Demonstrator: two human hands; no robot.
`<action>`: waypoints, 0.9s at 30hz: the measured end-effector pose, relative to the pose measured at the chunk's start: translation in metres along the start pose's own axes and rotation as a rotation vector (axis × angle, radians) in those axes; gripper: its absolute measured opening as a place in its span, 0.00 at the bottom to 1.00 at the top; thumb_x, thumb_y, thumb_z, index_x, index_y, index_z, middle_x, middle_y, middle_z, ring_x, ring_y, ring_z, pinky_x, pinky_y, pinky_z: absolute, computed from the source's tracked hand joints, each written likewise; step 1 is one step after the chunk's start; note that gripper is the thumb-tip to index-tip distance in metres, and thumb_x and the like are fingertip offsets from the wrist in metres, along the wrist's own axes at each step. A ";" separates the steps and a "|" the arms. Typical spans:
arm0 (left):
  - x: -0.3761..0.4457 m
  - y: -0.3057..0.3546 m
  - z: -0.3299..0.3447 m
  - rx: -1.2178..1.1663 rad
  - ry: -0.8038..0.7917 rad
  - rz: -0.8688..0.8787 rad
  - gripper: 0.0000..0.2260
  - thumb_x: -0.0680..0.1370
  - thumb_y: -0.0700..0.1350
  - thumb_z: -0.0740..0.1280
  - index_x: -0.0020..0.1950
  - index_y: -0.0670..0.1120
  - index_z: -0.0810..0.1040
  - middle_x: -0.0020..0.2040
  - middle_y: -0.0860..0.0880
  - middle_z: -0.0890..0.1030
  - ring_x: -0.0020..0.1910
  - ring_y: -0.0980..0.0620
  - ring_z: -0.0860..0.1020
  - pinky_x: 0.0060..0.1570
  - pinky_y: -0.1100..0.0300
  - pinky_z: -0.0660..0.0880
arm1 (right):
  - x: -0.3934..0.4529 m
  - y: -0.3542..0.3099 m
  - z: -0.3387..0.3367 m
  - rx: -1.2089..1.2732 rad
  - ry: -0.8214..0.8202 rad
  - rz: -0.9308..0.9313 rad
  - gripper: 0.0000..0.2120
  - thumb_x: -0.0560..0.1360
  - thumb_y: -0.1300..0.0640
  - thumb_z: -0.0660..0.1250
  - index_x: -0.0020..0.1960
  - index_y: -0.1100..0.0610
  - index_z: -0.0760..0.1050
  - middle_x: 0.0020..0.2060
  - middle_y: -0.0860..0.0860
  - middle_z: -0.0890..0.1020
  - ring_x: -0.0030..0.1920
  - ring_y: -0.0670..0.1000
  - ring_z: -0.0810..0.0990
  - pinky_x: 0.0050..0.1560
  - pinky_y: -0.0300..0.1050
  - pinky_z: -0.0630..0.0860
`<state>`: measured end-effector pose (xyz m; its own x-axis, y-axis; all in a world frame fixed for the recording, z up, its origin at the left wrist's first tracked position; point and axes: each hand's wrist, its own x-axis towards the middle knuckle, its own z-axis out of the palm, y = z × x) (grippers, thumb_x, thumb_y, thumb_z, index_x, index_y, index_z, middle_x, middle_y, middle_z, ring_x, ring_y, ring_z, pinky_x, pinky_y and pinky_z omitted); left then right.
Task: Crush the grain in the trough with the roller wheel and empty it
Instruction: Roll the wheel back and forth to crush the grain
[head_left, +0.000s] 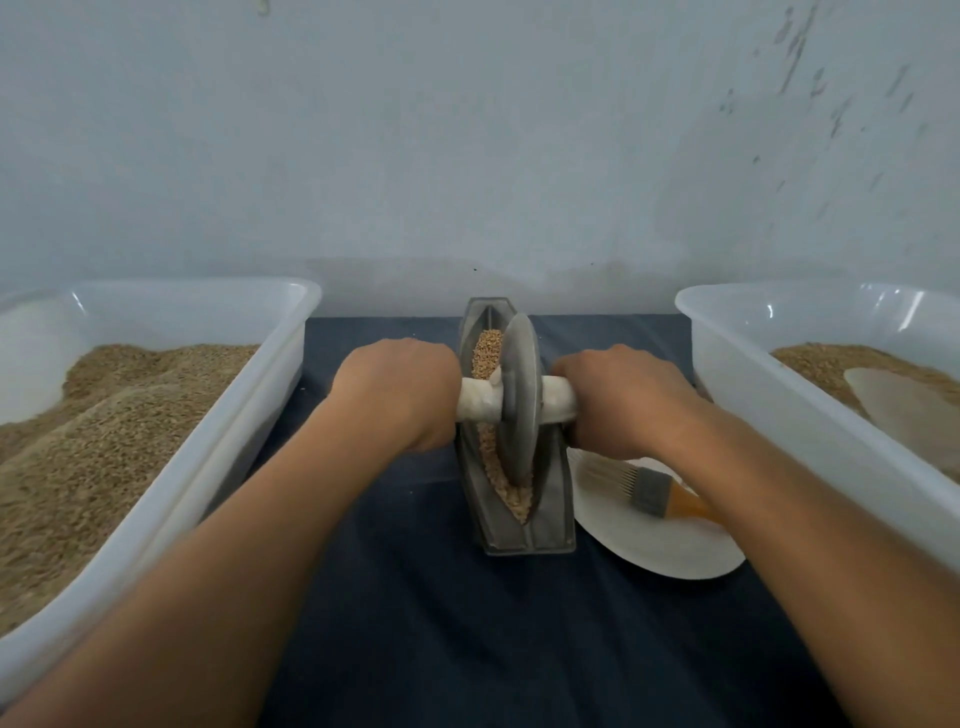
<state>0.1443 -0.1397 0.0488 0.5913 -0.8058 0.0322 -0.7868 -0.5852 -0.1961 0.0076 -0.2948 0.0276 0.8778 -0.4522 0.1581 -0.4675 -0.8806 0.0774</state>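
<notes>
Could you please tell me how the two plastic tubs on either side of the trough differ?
The left tub is heaped high with grain; the right tub holds a shallower layer. Only the right tub has a pale scoop lying on its grain. Both are translucent white and stand on the dark cloth.

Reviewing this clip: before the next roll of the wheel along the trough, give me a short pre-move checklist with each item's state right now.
1. Both hands on the axle: left hand and right hand each grip a white handle end. Ok.
2. Roller wheel seated upright in the trough. Ok.
3. Grain in the wheel's path, ahead of and behind it. Ok.
4. Trough steady on the dark cloth: nothing holds it down. Cannot tell.
5. Brush on the white plate lies close under the right wrist; may get knocked. Not ok.
6. Grain evenly crushed: near end looks paler, far end still whole. Not ok.
</notes>
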 end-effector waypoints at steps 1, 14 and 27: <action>0.001 0.000 0.002 0.004 0.025 -0.009 0.13 0.70 0.48 0.71 0.54 0.50 0.77 0.36 0.53 0.73 0.34 0.52 0.73 0.32 0.56 0.68 | 0.003 0.000 0.001 0.008 -0.006 0.003 0.12 0.68 0.47 0.71 0.50 0.42 0.74 0.40 0.44 0.79 0.40 0.52 0.78 0.32 0.44 0.68; 0.033 -0.008 0.015 -0.110 0.132 -0.040 0.28 0.71 0.48 0.73 0.66 0.50 0.64 0.50 0.46 0.78 0.43 0.45 0.75 0.39 0.49 0.75 | 0.054 0.006 0.001 -0.046 -0.091 0.026 0.13 0.67 0.51 0.72 0.51 0.46 0.77 0.39 0.47 0.80 0.37 0.50 0.78 0.30 0.43 0.68; 0.078 -0.014 0.024 -0.161 0.206 -0.093 0.21 0.74 0.45 0.69 0.65 0.54 0.66 0.43 0.47 0.73 0.42 0.41 0.74 0.43 0.39 0.79 | 0.102 0.013 0.003 -0.103 -0.012 0.045 0.13 0.70 0.54 0.70 0.54 0.50 0.75 0.38 0.49 0.72 0.38 0.53 0.73 0.29 0.42 0.63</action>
<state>0.2055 -0.1923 0.0300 0.6269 -0.7395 0.2451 -0.7585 -0.6512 -0.0249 0.0914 -0.3523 0.0420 0.8567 -0.4928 0.1521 -0.5139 -0.8405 0.1717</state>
